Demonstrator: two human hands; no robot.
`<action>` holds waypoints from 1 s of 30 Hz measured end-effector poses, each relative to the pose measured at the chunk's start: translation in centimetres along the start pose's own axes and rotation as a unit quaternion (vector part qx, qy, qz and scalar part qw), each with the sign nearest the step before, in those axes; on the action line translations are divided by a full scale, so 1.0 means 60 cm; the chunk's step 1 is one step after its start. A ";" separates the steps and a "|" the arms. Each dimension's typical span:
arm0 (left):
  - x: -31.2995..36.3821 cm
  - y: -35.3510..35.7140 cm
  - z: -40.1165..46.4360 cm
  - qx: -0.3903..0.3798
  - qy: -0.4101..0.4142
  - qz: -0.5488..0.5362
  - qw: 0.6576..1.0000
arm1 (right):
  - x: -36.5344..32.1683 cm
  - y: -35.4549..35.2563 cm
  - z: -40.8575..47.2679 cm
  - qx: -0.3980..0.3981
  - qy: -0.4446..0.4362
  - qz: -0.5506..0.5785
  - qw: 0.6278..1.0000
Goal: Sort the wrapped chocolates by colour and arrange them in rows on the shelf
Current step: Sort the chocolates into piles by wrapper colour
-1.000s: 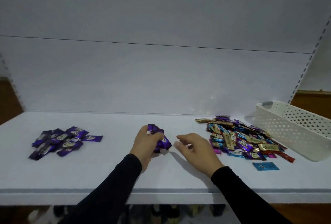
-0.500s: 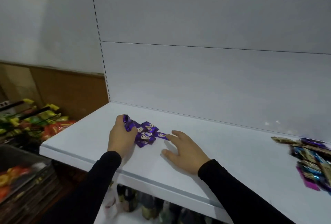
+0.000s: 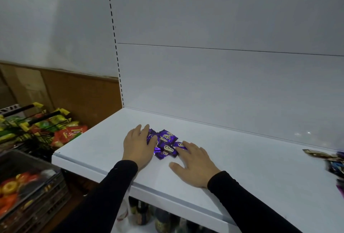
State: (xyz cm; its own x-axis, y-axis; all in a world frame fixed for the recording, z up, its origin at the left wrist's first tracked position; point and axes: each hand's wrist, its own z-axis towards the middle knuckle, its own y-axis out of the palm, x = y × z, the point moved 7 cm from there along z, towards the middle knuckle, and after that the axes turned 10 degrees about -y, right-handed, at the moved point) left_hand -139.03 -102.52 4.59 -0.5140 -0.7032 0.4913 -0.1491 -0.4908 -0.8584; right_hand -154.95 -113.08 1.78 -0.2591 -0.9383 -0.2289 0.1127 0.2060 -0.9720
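1. Purple chocolates (image 3: 165,144): small heap of glossy foil wrappers with crimped ends, lying near the left end of the shelf (image 3: 260,173), a smooth white board.
2. Left hand (image 3: 138,146): palm down, fingers straight and close together, laid over the heap's left edge.
3. Right hand (image 3: 193,162): flat on the shelf, fingers spread, fingertips touching the heap's right side.
4. Mixed chocolates (image 3: 333,160): blurred gold, blue and pink wrappers at the far right edge, well apart from the purple heap.
5. Wire basket (image 3: 28,126): black frame, crinkled snack packets inside, left of the shelf.
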 end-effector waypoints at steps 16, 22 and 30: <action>-0.026 0.029 0.010 -0.072 -0.002 0.127 0.989 | -0.023 0.015 0.086 -0.032 -0.034 0.009 0.999; -0.064 0.020 0.060 -0.055 -0.012 0.129 0.990 | -0.044 0.022 0.164 -0.018 -0.049 0.030 0.998; -0.074 0.017 0.096 -0.047 0.000 0.131 0.990 | -0.026 -0.020 0.186 0.121 -0.004 0.063 0.991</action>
State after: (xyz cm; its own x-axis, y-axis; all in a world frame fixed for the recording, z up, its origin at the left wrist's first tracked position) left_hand -132.03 -102.88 2.37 -0.5454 -0.7998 0.2507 -0.0890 -0.2421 -0.9662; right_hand -143.98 -114.93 3.88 -0.2207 -0.9119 -0.3460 0.3714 0.2495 -0.8944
